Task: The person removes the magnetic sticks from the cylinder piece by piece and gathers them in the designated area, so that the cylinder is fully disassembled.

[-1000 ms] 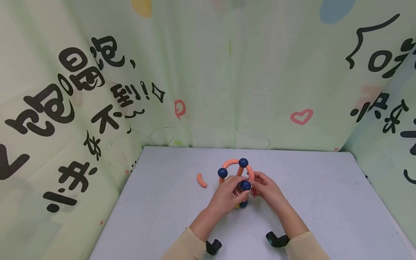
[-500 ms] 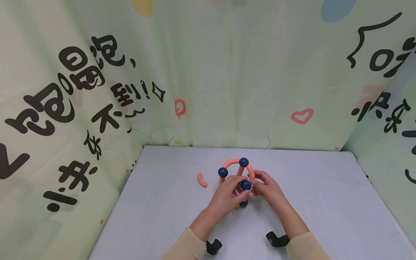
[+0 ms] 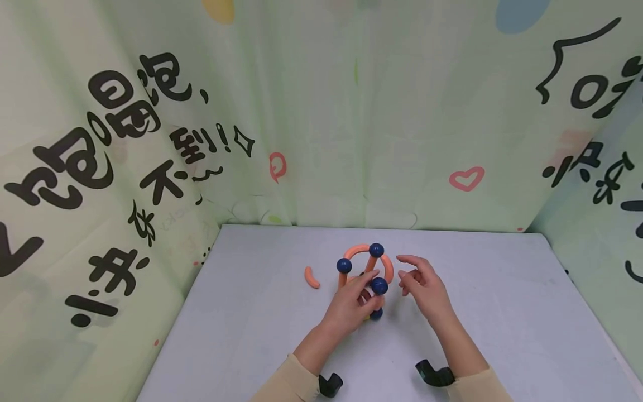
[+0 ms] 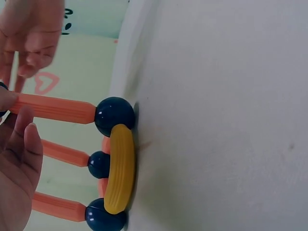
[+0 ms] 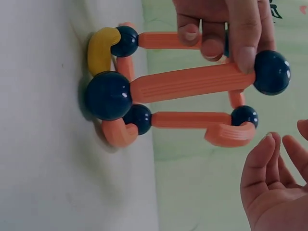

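Pinching one orange rod (image 5: pixel 192 83), left hand (image 3: pixel 348 302), right hand (image 3: pixel 428 289) loosely spread, one yellow piece (image 4: pixel 120 171)

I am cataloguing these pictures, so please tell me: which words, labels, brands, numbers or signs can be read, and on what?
"不", on the curtain.
"到!", on the curtain.
Heart and star outlines, on the curtain.
Other black characters: too skewed, blurred or cut off to read surely.
Balls, rods: no lettering visible.
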Available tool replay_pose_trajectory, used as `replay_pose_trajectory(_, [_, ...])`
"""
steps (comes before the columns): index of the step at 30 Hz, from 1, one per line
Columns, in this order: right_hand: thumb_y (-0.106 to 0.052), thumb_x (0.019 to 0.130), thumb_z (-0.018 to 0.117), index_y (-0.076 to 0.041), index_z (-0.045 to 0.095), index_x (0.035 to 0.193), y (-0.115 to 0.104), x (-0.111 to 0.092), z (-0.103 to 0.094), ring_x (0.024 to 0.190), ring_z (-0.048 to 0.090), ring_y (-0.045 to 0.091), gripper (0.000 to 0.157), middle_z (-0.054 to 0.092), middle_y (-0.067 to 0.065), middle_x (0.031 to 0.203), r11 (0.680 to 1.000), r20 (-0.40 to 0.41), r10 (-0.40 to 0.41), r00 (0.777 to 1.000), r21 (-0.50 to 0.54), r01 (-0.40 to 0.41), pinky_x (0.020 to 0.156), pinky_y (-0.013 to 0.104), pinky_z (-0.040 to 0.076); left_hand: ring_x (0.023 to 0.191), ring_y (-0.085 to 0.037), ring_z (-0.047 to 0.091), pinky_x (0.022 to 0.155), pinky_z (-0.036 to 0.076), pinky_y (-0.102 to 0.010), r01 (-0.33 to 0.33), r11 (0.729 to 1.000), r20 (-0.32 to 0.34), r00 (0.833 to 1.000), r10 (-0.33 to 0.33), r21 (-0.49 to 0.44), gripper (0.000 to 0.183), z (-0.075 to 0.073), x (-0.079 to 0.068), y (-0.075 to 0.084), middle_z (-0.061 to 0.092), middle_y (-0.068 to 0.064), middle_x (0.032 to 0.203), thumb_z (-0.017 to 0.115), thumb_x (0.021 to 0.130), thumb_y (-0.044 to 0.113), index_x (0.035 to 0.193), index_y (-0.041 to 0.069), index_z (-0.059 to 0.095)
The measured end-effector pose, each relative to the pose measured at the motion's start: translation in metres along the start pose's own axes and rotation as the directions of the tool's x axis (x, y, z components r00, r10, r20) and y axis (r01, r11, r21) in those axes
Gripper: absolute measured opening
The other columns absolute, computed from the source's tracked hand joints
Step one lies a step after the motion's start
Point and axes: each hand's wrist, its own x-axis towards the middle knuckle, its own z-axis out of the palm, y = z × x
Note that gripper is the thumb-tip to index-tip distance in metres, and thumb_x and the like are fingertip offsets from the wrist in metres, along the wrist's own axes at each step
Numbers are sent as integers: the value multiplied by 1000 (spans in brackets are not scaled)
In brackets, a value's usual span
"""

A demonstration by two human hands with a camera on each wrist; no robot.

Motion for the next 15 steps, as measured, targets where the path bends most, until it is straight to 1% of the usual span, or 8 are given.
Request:
replay_pose_trajectory(3, [-31,100,59,-21,58,133,-8,-7,-1,68,60,20,34,56,8,106,994,41,-98,994,-34,100,66,28,53,82,-2,55,69,49,-14,-2,1000,-3,1000,2,-4,51,0,0,-2,64,7,101,68,94,32,143,27,52])
replay_pose_trajectory(6, [-27,99,61,-23,58,131,-14,-13,1,68,59,15,33,57,7,112,983,124,-168,978,-55,176,62,26,54,83,-3,56,71,49,-13,-35,999,-11,999,36,12,44,1,0,-4,64,7,100,66,95,31,138,25,57])
replay_pose_trajectory(10, [-28,96,65,-25,57,133,-16,-17,6,69,59,10,38,59,4,113,967,206,-219,954,-86,240,61,25,53,84,-4,57,72,52,-15,-90,996,-26,996,91,29,29,3,1,-8,65,8,101,64,97,33,124,27,66])
replay_pose_trajectory(12, [-27,95,67,-24,58,133,-15,-17,9,69,58,10,39,60,3,111,962,218,-233,948,-91,257,61,25,53,85,-4,57,73,53,-16,-110,993,-33,993,111,33,22,4,1,-10,66,9,101,63,97,34,117,27,68])
replay_pose_trajectory(15, [-26,94,67,-23,60,133,-13,-16,12,72,57,10,40,61,2,107,959,215,-243,946,-91,267,63,24,53,85,-4,58,73,53,-17,-119,992,-41,992,121,28,20,5,1,-12,66,8,101,63,97,35,113,25,69])
